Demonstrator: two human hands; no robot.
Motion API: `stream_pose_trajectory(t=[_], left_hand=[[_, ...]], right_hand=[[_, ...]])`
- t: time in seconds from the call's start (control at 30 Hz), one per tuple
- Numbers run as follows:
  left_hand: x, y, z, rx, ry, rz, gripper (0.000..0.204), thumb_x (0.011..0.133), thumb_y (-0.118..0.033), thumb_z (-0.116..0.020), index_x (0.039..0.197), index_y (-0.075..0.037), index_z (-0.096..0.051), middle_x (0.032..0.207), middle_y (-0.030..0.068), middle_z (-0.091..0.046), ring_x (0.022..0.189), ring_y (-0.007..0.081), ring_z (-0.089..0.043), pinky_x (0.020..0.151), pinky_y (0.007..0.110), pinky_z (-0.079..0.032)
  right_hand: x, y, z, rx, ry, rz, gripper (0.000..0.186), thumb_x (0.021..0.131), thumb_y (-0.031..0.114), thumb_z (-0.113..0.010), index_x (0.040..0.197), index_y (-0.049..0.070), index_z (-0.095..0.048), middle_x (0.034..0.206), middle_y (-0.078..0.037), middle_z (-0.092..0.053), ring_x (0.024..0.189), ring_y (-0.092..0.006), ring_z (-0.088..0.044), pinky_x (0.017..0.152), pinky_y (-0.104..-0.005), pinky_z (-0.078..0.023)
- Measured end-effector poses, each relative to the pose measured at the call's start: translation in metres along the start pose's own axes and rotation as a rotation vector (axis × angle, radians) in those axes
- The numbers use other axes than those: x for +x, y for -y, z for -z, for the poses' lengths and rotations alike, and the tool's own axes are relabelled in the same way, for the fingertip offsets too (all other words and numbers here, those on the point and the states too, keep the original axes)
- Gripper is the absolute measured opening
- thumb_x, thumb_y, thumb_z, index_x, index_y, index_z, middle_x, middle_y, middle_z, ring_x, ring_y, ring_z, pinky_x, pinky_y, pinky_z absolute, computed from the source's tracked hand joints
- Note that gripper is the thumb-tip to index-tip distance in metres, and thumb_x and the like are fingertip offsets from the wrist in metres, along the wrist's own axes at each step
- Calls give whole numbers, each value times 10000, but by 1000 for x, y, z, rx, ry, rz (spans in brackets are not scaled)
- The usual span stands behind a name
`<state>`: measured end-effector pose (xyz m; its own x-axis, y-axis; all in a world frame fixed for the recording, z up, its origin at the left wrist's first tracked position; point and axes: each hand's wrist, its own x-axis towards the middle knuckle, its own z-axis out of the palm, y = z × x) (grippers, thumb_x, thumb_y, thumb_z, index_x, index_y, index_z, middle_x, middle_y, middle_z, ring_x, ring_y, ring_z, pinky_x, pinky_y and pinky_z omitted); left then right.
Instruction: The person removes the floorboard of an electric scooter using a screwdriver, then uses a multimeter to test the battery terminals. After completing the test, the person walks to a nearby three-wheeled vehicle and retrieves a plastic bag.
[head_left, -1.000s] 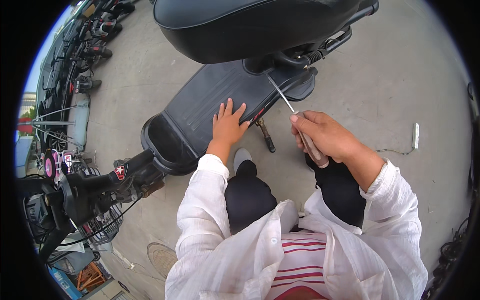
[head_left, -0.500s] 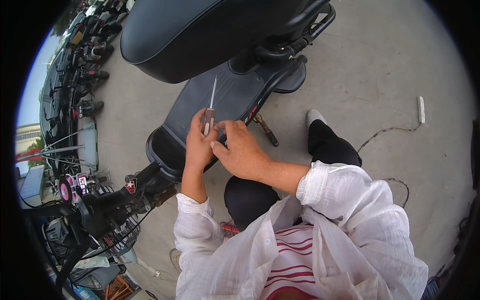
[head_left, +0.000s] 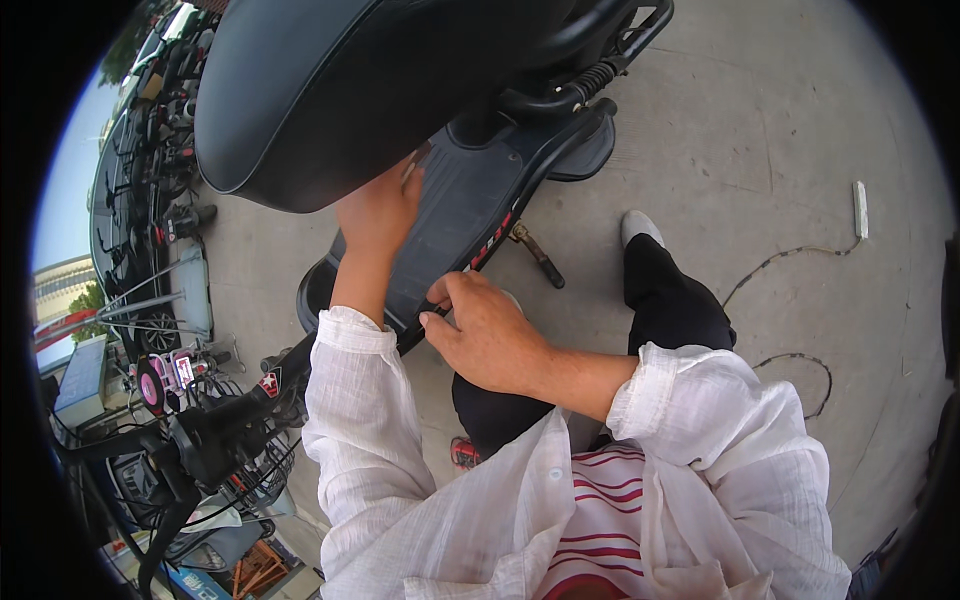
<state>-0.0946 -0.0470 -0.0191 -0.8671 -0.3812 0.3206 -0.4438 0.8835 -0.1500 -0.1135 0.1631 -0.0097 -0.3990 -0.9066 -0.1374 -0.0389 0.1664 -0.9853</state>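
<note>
My left hand [head_left: 382, 210] reaches in beneath the front of the black scooter seat [head_left: 310, 100]. It is closed round a screwdriver [head_left: 420, 156]; only a bit of the brownish handle shows, and the shaft is hidden. Below the hand lies the dark ribbed footboard [head_left: 460, 190] of the electric scooter. My right hand [head_left: 490, 335] is just off the near edge of the footboard, thumb and forefinger curled toward each other. Whether something small sits between those fingers cannot be made out.
The scooter's handlebar stem [head_left: 250, 395] runs to the lower left. A kickstand or foot peg [head_left: 540, 258] sticks out from the near side. A white power strip [head_left: 860, 210] with its cable lies on the concrete at right. Parked scooters [head_left: 180, 150] line the far left.
My left hand has moved up and away with the screwdriver, under the seat. My right hand has come apart from it and shifted slightly down. The view has shifted a little.
</note>
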Motion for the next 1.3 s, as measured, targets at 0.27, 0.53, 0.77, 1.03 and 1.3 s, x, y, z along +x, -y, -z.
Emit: stream_pose_trajectory(t=[0.27, 0.53, 0.77, 1.03, 1.3], left_hand=[[-7, 0, -1, -7, 58, 75, 424, 873, -306, -632, 1296, -291, -604, 1070, 47, -697, 848, 288, -684, 700, 385, -538], [-6, -10, 3, -112, 82, 120, 421, 875, -308, -629, 1294, -279, -605, 1074, 62, -694, 881, 306, -677, 732, 396, -531], [5, 16, -6, -347, 194, 208, 438, 844, -290, -660, 1270, -192, -620, 1057, 122, -703, 935, 341, -668, 818, 406, -517], [17, 4, 14, -16, 55, -142, 329, 854, -252, -675, 1151, -112, -648, 951, 147, -701, 819, 320, -669, 755, 389, -510], [38, 24, 13, -417, 460, 164, 368, 929, -399, -608, 1142, -100, -624, 747, 28, -578, 596, 156, -559, 579, 280, -462]], right_hand=[[-5, -5, 12, 57, 2, -7, 282, 884, 191, -613, 1026, -48, -567, 1018, -224, -604, 1002, -376, -587, 907, -429, -466], [-6, -6, 16, 31, 14, 11, 281, 883, 199, -612, 996, -54, -568, 992, -222, -608, 988, -368, -591, 896, -431, -468], [-8, 0, 15, 19, 69, -18, 261, 885, 202, -609, 977, -41, -580, 983, -211, -610, 982, -367, -590, 893, -433, -463], [-10, 2, 21, 16, 87, -25, 264, 893, 206, -601, 972, -45, -580, 985, -221, -611, 967, -368, -598, 868, -430, -470], [-12, 1, 23, 26, 64, 69, 255, 898, 199, -595, 974, -44, -584, 980, -216, -613, 949, -362, -601, 856, -422, -473]])
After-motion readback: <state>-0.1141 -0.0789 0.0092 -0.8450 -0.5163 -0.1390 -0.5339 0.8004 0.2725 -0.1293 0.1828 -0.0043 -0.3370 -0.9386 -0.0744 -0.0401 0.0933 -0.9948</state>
